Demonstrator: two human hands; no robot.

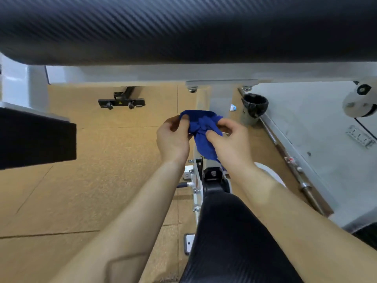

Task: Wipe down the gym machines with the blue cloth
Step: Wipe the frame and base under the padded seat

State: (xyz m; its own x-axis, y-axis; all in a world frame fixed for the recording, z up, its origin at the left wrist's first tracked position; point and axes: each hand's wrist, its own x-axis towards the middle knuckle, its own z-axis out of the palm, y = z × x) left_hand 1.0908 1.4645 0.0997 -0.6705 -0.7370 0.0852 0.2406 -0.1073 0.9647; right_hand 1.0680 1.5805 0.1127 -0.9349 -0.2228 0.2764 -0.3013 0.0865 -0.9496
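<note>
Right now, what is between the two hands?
The blue cloth, bunched up. The left hand and right hand each pinch a side of it, as the head view shows.

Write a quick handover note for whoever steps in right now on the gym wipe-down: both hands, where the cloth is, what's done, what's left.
Hands: the left hand pinches the blue cloth at its upper left edge; the right hand grips its bunched middle from the right.
Cloth: crumpled in the air between both hands, in front of the white frame, on neither pad.
Machine: long black pad across the top, black seat pad below, between the forearms.
Done: no wiped surface can be told apart here.
Left: probably spread the cloth, then wipe pads and frame.
</note>
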